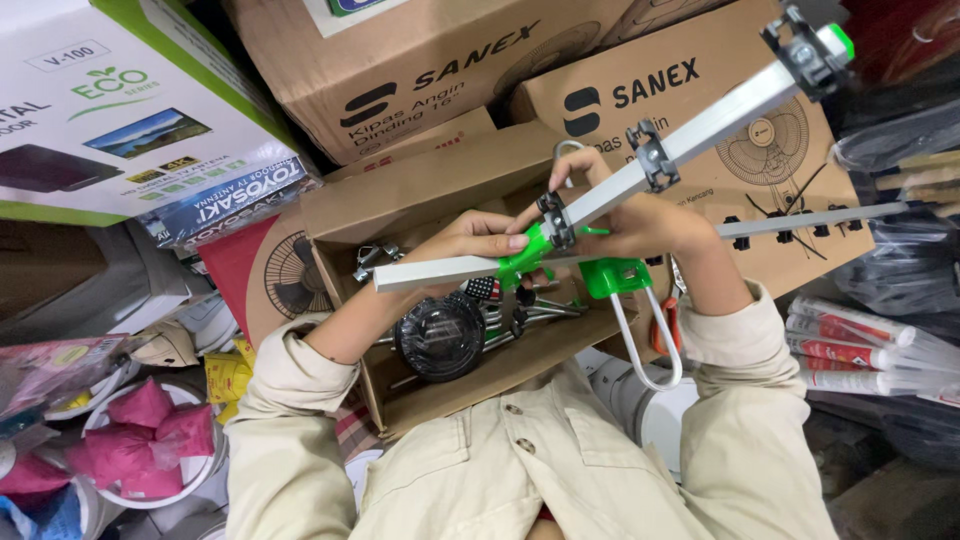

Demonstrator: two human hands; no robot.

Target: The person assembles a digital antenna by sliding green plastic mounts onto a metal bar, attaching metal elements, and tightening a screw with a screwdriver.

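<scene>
Stacked brown cardboard cartons (pixel 440 70) crowd the background behind an open cardboard box of metal parts (pixel 440 400) on the lap. Above it runs a long white square aluminium antenna boom (pixel 690 130); holding it level seems wise. Left hand (pixel 475 238) pinches its green plastic clamp (pixel 525 262); right hand (pixel 640 222) wraps closed around the boom, wrists bent inward.

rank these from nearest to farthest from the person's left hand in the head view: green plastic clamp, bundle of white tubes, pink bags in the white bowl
Measured from the left hand:
1. green plastic clamp - right at the fingertips, on the white metal bar.
2. pink bags - far off at the lower picture-left, in the white bowl.
3. bundle of white tubes - farthest, at the picture-right edge.
</scene>
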